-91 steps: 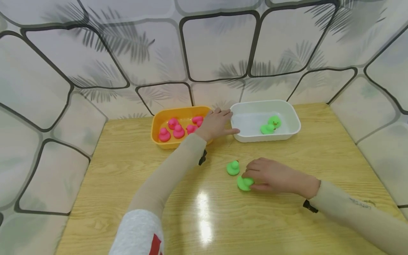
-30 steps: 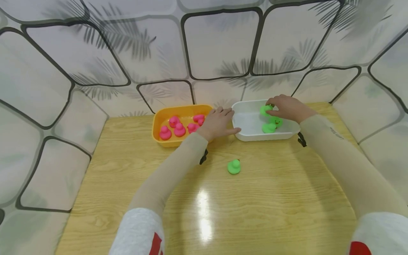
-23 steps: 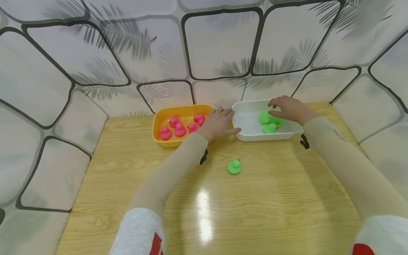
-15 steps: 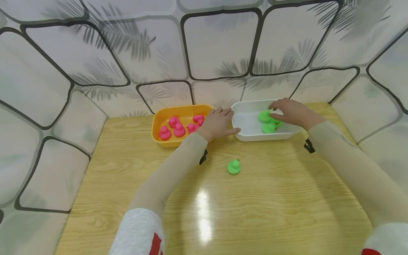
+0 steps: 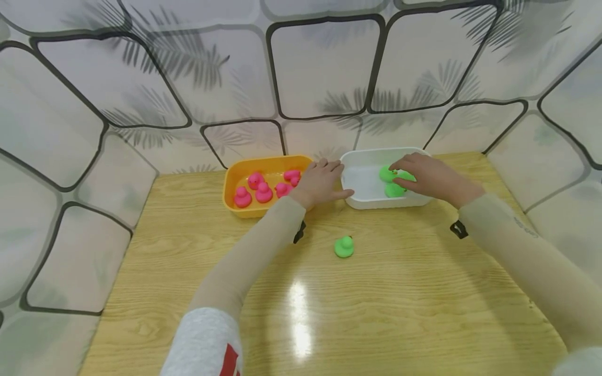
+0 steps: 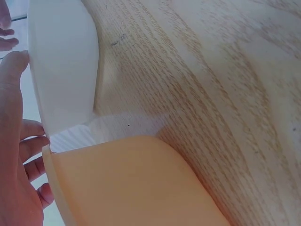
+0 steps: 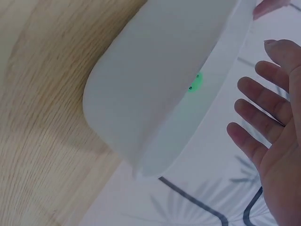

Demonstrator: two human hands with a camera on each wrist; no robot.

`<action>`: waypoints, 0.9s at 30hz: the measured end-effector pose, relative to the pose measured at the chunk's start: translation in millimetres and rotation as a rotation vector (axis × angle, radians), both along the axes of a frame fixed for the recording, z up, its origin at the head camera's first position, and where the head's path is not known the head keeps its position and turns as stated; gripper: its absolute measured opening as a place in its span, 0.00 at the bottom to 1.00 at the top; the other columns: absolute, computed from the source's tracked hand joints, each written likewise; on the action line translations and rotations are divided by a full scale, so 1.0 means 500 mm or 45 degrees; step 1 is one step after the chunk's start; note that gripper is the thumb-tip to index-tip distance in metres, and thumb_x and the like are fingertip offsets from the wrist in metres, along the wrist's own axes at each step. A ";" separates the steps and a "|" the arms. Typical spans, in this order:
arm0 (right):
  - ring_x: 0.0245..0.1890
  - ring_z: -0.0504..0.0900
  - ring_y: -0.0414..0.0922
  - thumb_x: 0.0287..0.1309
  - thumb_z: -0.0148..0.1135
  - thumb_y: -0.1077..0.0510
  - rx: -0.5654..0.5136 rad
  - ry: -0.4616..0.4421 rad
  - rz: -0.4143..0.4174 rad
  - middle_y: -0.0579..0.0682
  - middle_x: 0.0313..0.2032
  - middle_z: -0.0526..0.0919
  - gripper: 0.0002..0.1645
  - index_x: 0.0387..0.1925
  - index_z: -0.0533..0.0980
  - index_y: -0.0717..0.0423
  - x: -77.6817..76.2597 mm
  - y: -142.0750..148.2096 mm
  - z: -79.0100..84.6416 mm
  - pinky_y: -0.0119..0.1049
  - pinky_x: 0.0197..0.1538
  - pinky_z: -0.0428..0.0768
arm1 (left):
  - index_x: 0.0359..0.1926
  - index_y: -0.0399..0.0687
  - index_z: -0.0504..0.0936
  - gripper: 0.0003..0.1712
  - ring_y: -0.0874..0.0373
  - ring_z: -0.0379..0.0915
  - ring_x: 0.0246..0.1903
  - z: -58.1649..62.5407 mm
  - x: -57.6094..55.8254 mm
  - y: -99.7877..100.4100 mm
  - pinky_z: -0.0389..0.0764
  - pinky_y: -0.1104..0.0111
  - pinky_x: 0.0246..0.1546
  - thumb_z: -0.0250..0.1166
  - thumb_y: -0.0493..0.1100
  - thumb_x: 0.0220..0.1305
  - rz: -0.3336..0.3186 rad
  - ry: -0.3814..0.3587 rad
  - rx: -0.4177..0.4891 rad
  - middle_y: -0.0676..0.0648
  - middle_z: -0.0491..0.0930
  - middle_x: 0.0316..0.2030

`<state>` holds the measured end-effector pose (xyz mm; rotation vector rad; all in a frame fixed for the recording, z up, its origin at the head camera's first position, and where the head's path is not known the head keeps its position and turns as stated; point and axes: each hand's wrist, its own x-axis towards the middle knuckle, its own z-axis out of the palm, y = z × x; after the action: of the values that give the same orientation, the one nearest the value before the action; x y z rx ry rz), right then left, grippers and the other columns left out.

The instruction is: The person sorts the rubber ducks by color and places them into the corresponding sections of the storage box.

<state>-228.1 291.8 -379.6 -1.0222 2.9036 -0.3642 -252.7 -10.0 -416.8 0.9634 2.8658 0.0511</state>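
Observation:
My left hand [image 5: 319, 185] lies spread between the orange tub [image 5: 256, 213] and the white tub [image 5: 359, 180], its thumb and fingers at their facing rims. The left wrist view shows these fingertips touching both rims. Over the right part of the white tub hovers my right hand [image 5: 425, 177], fingers loosely bent and holding nothing. Below it, several green rubber ducks [image 5: 388, 174] sit together in the tub, partly covered by that hand. One more green rubber duck [image 5: 344, 247] stands on the table in front of the tubs.
Several pink rubber ducks [image 5: 263, 193] lie in the orange tub. Both tubs stand at the back of the wooden table [image 5: 376, 313], close to a patterned cloth wall [image 5: 324, 68]. Similar walls flank the table left and right.
My right hand picked up a green rubber duck from the table, carried it into the white tub and let go. It has since drawn slightly toward me. The left hand has stayed put.

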 end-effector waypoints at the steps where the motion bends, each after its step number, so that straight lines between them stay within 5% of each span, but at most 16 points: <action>1: 0.53 0.81 0.61 0.67 0.70 0.59 -0.008 0.010 0.020 0.61 0.51 0.85 0.19 0.55 0.81 0.64 0.005 -0.004 0.000 0.59 0.58 0.77 | 0.80 0.49 0.61 0.50 0.47 0.56 0.76 0.000 0.000 0.000 0.59 0.54 0.75 0.51 0.76 0.72 0.001 -0.001 0.000 0.48 0.62 0.78; 14: 0.46 0.83 0.55 0.57 0.76 0.62 -0.192 0.229 0.311 0.55 0.44 0.86 0.18 0.49 0.83 0.59 0.086 -0.067 -0.011 0.54 0.50 0.81 | 0.80 0.49 0.62 0.49 0.48 0.57 0.76 0.001 0.003 -0.001 0.59 0.54 0.75 0.51 0.76 0.72 0.002 0.015 -0.006 0.49 0.62 0.78; 27: 0.51 0.83 0.49 0.59 0.76 0.56 -0.210 0.144 0.476 0.49 0.48 0.86 0.21 0.53 0.82 0.57 0.161 -0.139 -0.036 0.47 0.55 0.82 | 0.80 0.48 0.62 0.50 0.46 0.57 0.76 -0.004 -0.001 -0.001 0.58 0.53 0.75 0.50 0.76 0.72 -0.006 0.024 0.006 0.48 0.63 0.78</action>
<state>-147.6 222.5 -397.6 -1.6237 2.7227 -0.5441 -253.4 -10.6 -418.9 0.9767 2.8816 0.0484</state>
